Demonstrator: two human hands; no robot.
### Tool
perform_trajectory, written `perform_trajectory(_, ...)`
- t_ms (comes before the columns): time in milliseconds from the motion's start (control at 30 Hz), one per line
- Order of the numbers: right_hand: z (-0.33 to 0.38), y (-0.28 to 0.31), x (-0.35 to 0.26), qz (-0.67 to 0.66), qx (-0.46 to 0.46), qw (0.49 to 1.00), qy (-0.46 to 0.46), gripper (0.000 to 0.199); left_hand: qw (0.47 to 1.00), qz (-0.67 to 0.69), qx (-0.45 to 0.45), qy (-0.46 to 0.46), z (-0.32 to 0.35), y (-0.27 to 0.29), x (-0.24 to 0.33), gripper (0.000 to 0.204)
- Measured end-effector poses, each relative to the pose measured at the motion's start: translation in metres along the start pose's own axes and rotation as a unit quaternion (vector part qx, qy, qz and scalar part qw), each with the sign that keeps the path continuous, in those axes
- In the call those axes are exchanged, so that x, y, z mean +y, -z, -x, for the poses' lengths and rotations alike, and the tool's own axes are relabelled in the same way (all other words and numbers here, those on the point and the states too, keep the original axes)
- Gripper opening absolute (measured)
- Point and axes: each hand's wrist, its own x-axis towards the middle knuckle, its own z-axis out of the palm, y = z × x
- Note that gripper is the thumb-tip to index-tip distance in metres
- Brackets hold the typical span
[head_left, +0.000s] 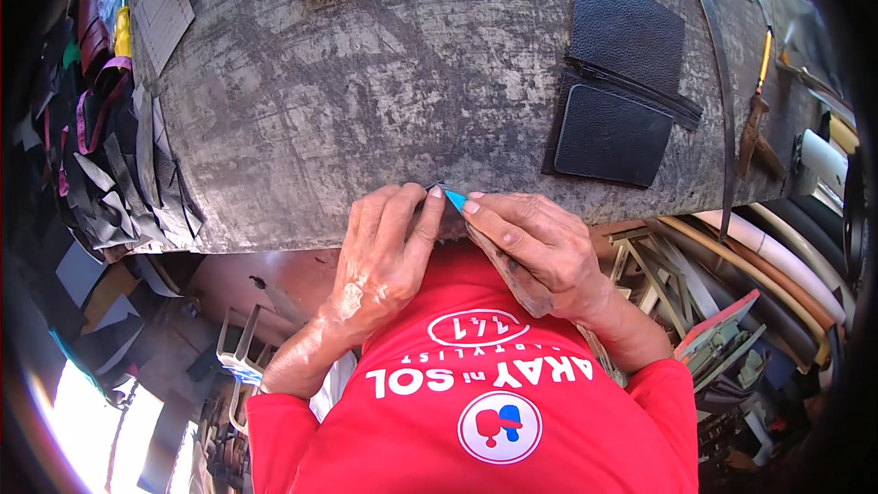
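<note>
My left hand [389, 242] rests at the near edge of the worn table [366, 101], fingers bent and pressed together. A small dark bit shows by its index fingertip; what the fingers hold is mostly hidden. Close beside it, my right hand [540, 242] is closed around a flat tool. The tool's teal pointed end [455, 198] sticks out between thumb and fingers toward the left fingertips. Under the right palm slants a flat, worn brownish piece [512, 276]; I cannot tell whether it belongs to the same tool.
Black textured leather pieces [626, 27] and a black rounded panel [613, 135] lie right of my hands. A long black strip [718, 64] hangs over the edge. Leather scraps [119, 183] crowd the left. A yellow-handled tool [764, 59] lies far right, above rolled material [786, 261].
</note>
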Motion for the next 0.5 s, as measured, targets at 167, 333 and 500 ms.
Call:
perform_trajectory(167, -0.002, 0.003, -0.002, 0.006, -0.02, 0.999, -0.033, 0.052, 0.999, 0.01, -0.025, -0.019, -0.006, 0.01, -0.011, 0.055)
perform_trajectory(333, 0.002, 0.003, 0.002, 0.002, -0.024, 0.999, -0.029, 0.052, 0.999, 0.017, -0.033, -0.017, -0.007, 0.012, -0.015, 0.059)
perform_trajectory(500, -0.001, 0.005, 0.0, 0.007, -0.038, 0.999, -0.039, 0.051, 0.999, 0.019, -0.039, -0.023, -0.008, 0.013, -0.016, 0.056)
